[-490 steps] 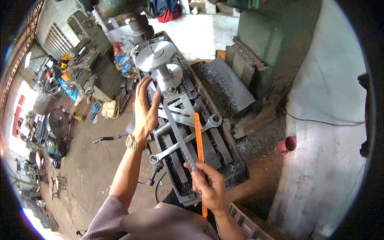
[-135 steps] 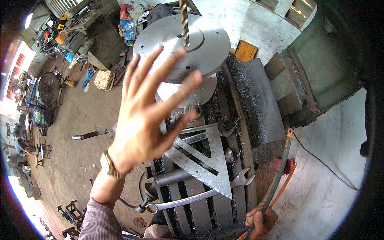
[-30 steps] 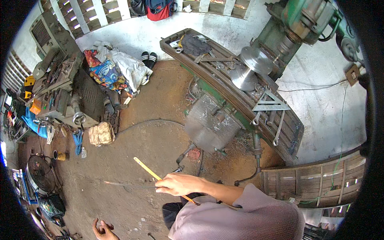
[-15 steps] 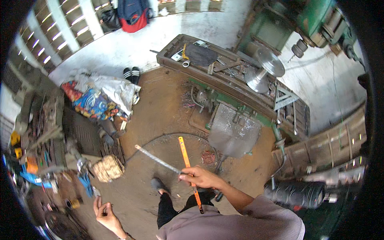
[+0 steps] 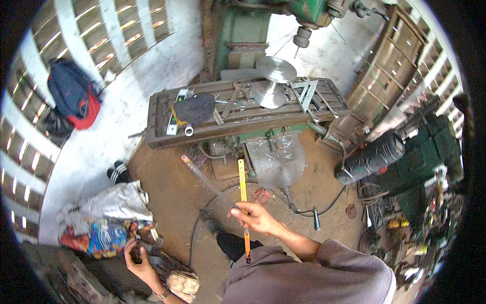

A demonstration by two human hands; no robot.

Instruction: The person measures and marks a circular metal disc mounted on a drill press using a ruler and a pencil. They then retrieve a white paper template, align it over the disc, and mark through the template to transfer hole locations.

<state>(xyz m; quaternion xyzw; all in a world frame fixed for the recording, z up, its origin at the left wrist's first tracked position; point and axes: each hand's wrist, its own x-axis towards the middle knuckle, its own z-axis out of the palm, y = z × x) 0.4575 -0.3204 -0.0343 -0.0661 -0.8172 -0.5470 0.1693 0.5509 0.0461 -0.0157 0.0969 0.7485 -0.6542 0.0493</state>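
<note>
My right hand (image 5: 254,218) is closed around an orange hacksaw blade (image 5: 242,182). The blade stands out above the fist, and its dark lower end reaches down to my shirt. A second, greyish blade (image 5: 201,175) slants up and left from the same fingers, smeared by motion; where it meets the hand is unclear. My left hand (image 5: 139,261) is raised at the lower left with curved fingers and the thumb apart, and nothing plain to see in it. Behind it in the picture lies a colourful printed sack (image 5: 101,235).
Ahead stands a green milling machine, its long table (image 5: 167,109) bearing a metal spool-shaped part (image 5: 273,88), a triangular square (image 5: 305,95), a dark cloth (image 5: 195,109) and spanners. Its drill chuck (image 5: 302,38) hangs above. A crank handle (image 5: 316,219) juts out at right. Slippers (image 5: 119,172) lie far left.
My view has swung left, so the machine now sits across the middle. My right hand still holds the orange blade, now more upright. The left hand has come beside the colourful sack in the picture.
</note>
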